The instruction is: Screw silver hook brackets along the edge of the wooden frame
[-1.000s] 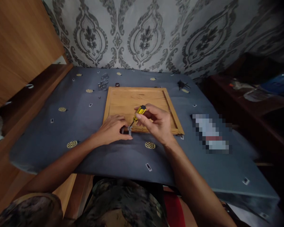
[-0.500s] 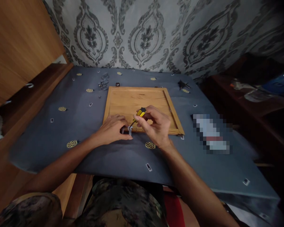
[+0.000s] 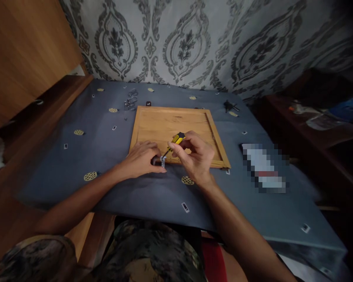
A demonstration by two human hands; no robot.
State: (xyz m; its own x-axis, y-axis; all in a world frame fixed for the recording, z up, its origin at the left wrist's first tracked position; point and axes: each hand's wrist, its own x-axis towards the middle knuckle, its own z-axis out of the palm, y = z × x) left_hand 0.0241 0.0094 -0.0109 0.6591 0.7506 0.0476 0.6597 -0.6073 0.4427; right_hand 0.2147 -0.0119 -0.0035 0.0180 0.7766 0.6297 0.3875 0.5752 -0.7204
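Observation:
A framed wooden panel (image 3: pixel 173 127) lies flat on the cloth. My right hand (image 3: pixel 200 156) pinches the yellow and black handle of a screwdriver (image 3: pixel 176 141), whose shaft slants down to the left. The screwdriver's tip meets a small shiny metal fitting (image 3: pixel 162 161) at the panel's near edge. Thumb and fingers of my left hand (image 3: pixel 142 158) are closed round this fitting and a dark part beside it. The fitting's exact kind is too small to tell, and my fingers partly hide it.
Several metal pieces (image 3: pixel 131 101) sit at the back left, near a small black square item (image 3: pixel 148 103). A black object (image 3: pixel 230 105) lies at the back right. To the right is a pixelated flat object (image 3: pixel 263 168). Patterned blue-grey cloth (image 3: pixel 106 152) covers the table.
The view has shifted slightly, so everything sits a little further right. Both hands keep their hold, and the screwdriver's tip stays on the metal fitting.

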